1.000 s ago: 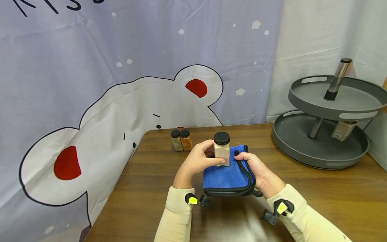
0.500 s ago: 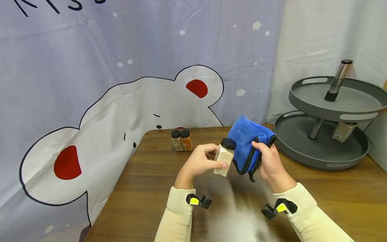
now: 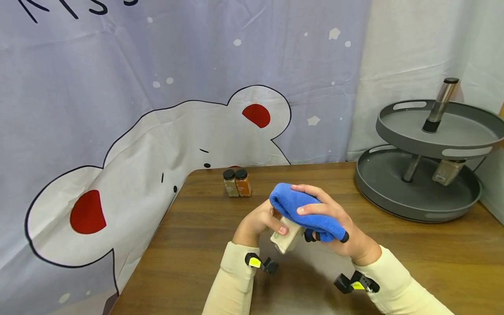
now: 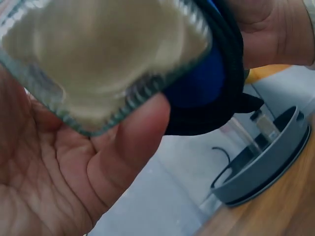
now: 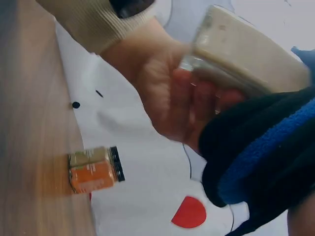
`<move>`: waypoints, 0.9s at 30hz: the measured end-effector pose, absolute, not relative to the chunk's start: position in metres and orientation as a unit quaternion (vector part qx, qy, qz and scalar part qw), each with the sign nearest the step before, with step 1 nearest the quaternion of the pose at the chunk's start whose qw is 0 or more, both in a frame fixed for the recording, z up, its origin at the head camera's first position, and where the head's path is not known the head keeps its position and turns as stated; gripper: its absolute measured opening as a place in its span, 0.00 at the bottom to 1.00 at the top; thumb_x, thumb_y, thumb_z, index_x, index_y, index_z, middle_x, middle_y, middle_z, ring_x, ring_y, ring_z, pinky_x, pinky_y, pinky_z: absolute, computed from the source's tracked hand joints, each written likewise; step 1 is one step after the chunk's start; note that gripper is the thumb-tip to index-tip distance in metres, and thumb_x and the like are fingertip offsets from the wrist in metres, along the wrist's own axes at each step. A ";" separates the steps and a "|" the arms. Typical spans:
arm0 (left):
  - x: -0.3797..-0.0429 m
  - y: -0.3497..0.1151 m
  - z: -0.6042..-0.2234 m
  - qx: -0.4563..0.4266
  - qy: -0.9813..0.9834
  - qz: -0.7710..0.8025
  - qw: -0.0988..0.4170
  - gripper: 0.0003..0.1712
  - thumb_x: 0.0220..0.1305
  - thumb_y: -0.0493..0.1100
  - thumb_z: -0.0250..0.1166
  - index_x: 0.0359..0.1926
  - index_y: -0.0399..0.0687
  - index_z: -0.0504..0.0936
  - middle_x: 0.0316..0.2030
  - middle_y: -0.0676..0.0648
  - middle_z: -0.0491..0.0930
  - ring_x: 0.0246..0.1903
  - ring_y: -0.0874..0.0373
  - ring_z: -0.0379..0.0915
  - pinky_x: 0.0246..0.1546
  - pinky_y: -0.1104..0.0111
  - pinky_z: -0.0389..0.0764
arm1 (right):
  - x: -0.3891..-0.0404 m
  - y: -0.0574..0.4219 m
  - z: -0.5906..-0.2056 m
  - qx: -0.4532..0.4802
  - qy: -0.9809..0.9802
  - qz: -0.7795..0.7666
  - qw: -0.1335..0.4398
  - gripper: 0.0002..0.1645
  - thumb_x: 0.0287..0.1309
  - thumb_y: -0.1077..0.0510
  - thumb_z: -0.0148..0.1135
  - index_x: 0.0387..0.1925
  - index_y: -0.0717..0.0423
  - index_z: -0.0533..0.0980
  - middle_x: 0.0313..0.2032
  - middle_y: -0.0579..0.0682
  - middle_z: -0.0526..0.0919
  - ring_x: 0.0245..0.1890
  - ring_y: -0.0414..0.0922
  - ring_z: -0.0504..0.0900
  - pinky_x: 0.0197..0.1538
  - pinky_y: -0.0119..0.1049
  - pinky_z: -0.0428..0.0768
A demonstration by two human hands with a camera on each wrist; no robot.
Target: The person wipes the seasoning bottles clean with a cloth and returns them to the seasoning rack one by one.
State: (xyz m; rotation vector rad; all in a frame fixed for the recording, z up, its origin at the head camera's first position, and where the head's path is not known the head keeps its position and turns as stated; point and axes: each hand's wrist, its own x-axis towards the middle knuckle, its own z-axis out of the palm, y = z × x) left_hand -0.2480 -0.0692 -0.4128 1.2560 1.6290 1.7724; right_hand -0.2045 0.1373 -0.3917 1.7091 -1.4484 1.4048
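My left hand (image 3: 257,224) grips a square clear spice jar (image 3: 286,236) of pale beige powder, tilted with its base toward me. The jar's ridged glass bottom (image 4: 108,54) fills much of the left wrist view, my thumb against its edge. My right hand (image 3: 338,223) holds a folded blue cloth (image 3: 303,208) with black edging, draped over the jar's top end. The black lid is hidden under the cloth. In the right wrist view, the left fingers wrap the jar's side (image 5: 246,49) beside the cloth's dark border (image 5: 256,147).
Two black-lidded spice jars, one greenish (image 3: 230,183) and one orange (image 3: 243,183), stand side by side at the back of the wooden table (image 3: 189,262). A grey two-tier round tray (image 3: 417,210) stands at the right, with another jar (image 3: 446,171) on its lower tier.
The right hand first swung the cloth up and right off the jar, then brought it back left over the lid. The left hand has tipped the jar from upright to slanted.
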 end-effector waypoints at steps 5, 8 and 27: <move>-0.245 -0.067 -0.409 0.481 0.590 0.619 0.194 0.51 0.44 0.60 0.77 0.48 0.17 0.67 0.36 0.54 0.80 0.32 0.61 0.77 0.36 0.67 0.80 | -0.200 0.128 -0.393 0.610 -0.523 0.495 0.333 0.18 0.70 0.50 0.58 0.50 0.60 0.74 0.59 0.73 0.69 0.63 0.60 0.71 0.66 0.45 0.69; -0.242 -0.068 -0.406 0.470 0.632 0.597 0.153 0.36 0.46 0.44 0.78 0.47 0.20 0.73 0.36 0.50 0.81 0.33 0.61 0.77 0.37 0.66 0.80 | -0.203 0.127 -0.399 0.582 -0.529 0.498 0.366 0.16 0.69 0.51 0.60 0.45 0.62 0.74 0.55 0.74 0.72 0.59 0.60 0.73 0.64 0.42 0.71; -0.215 -0.057 -0.381 0.346 0.893 0.266 -0.114 0.21 0.43 0.52 0.79 0.39 0.53 0.84 0.29 0.60 0.80 0.26 0.68 0.73 0.27 0.76 0.74 | -0.206 0.124 -0.421 0.385 -0.613 0.591 0.357 0.13 0.47 0.78 0.57 0.37 0.67 0.75 0.49 0.67 0.77 0.54 0.55 0.75 0.60 0.39 0.71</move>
